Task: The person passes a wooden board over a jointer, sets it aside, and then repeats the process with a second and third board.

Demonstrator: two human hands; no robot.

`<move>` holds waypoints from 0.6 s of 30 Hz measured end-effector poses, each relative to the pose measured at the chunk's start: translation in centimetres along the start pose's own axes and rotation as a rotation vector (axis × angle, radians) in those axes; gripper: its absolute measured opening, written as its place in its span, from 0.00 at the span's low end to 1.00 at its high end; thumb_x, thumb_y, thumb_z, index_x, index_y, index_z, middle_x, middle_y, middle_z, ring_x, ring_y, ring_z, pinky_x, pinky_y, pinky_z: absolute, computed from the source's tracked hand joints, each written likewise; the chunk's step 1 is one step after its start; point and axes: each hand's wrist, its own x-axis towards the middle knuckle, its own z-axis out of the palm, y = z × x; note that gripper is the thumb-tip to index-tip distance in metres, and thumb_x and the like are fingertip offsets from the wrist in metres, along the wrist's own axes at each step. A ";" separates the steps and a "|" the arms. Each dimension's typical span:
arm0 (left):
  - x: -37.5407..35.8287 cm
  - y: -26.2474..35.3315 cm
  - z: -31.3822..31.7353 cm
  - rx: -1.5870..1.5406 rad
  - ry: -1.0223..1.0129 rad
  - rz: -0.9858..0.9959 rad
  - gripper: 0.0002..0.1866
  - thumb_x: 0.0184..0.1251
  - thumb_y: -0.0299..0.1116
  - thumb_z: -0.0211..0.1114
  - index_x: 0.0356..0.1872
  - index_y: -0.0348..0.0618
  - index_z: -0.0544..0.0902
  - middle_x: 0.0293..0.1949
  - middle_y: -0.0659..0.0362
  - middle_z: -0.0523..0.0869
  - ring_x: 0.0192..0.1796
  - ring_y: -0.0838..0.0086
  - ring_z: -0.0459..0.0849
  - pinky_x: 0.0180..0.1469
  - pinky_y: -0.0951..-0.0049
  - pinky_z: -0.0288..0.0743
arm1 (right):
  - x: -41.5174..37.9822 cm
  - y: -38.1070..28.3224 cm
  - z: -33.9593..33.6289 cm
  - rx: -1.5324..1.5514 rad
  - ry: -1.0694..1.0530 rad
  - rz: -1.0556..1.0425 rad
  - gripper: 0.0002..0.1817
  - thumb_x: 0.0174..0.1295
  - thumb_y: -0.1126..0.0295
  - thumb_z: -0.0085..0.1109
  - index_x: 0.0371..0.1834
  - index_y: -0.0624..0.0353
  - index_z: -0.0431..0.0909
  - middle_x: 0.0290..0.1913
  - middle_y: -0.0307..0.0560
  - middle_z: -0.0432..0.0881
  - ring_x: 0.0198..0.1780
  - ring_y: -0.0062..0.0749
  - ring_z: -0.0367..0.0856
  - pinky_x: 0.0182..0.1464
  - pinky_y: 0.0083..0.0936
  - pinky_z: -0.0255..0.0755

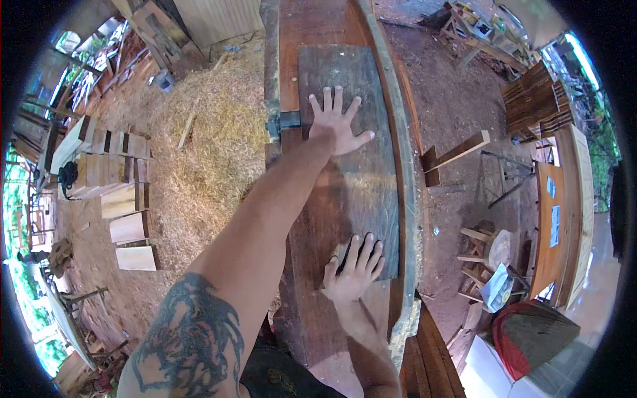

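A dark, weathered wooden board (368,199) lies flat along a long reddish wooden bed, or bench (315,26). My left hand (335,126) rests palm down on the board's far half, its fingers spread. Near the close end, my right hand (355,268) presses on the board with its fingers stretched forward. Neither hand is wrapped around anything. A raised wooden rail (405,179) runs along the board's right side. By my left hand, a dark block-like fitting (290,119) sits at the bed's left edge. The board hides whatever lies beneath it.
Wood shavings (212,152) cover the ground on the left, beside stacked timber blocks (106,166). To the right stand a wooden post piece (458,156), small wooden stools (474,259), a long orange-brown panel (549,225) and a pile of slats (531,99).
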 end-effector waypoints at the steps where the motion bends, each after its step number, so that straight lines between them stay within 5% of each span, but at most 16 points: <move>1: 0.4 -0.2 0.1 0.001 -0.002 -0.001 0.56 0.69 0.82 0.46 0.89 0.56 0.52 0.86 0.36 0.47 0.88 0.37 0.41 0.81 0.21 0.32 | 0.4 0.0 0.2 0.000 0.002 -0.004 0.41 0.63 0.51 0.57 0.79 0.61 0.71 0.83 0.67 0.63 0.83 0.74 0.56 0.80 0.72 0.45; 8: 3.1 -1.6 -0.2 0.005 0.002 0.000 0.55 0.69 0.82 0.45 0.89 0.56 0.53 0.87 0.38 0.45 0.88 0.37 0.40 0.81 0.22 0.32 | 3.4 -1.0 0.7 0.007 -0.015 0.002 0.39 0.70 0.49 0.48 0.80 0.60 0.70 0.84 0.67 0.61 0.84 0.74 0.54 0.80 0.72 0.45; 18: 7.7 -4.0 0.5 0.016 0.056 0.007 0.56 0.69 0.83 0.44 0.88 0.56 0.54 0.87 0.37 0.47 0.88 0.36 0.41 0.81 0.21 0.33 | 8.4 -2.4 2.3 -0.029 0.008 -0.017 0.39 0.70 0.48 0.51 0.80 0.60 0.69 0.85 0.66 0.60 0.84 0.74 0.54 0.80 0.73 0.45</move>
